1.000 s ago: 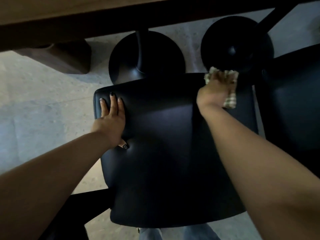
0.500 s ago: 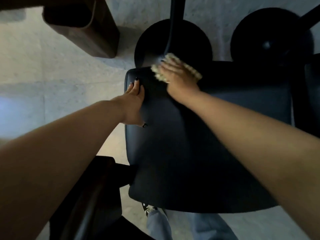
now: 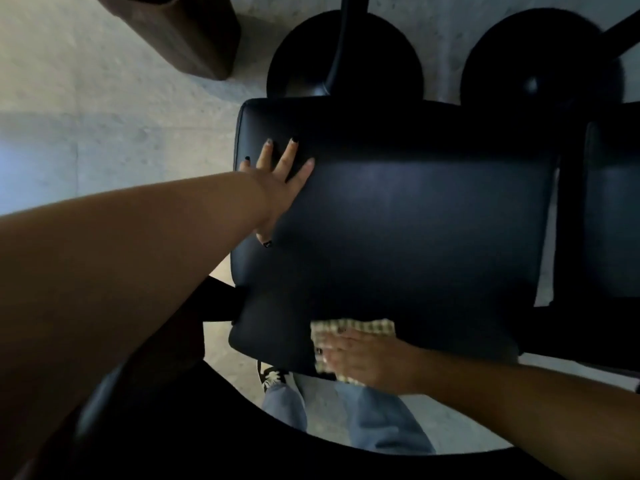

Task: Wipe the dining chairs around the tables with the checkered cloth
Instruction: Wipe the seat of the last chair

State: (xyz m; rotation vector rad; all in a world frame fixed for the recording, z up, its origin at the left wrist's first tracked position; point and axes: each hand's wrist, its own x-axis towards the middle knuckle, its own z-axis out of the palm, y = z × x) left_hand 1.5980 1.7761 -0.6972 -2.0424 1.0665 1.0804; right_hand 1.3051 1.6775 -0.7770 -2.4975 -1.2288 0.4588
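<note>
A right hand [image 3: 363, 362] presses the checkered cloth [image 3: 353, 327] on a chair seat [image 3: 415, 220], left hand [image 3: 280, 185] flat beside; another chair [image 3: 613, 209] seemingly awaits.

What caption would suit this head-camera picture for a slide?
Left hand braces a black chair seat while the right hand presses a checkered cloth on its near edge.

The right hand [image 3: 367, 362] presses the checkered cloth [image 3: 353, 325] onto the chair seat [image 3: 415, 237] at its near edge. Far across the seat from that grip, up and to the left, the left hand [image 3: 280, 181] lies flat — near the far-left corner. Beyond the seat stand two round bases [image 3: 346, 53] — a second seat [image 3: 613, 209] sits to the right.
</note>
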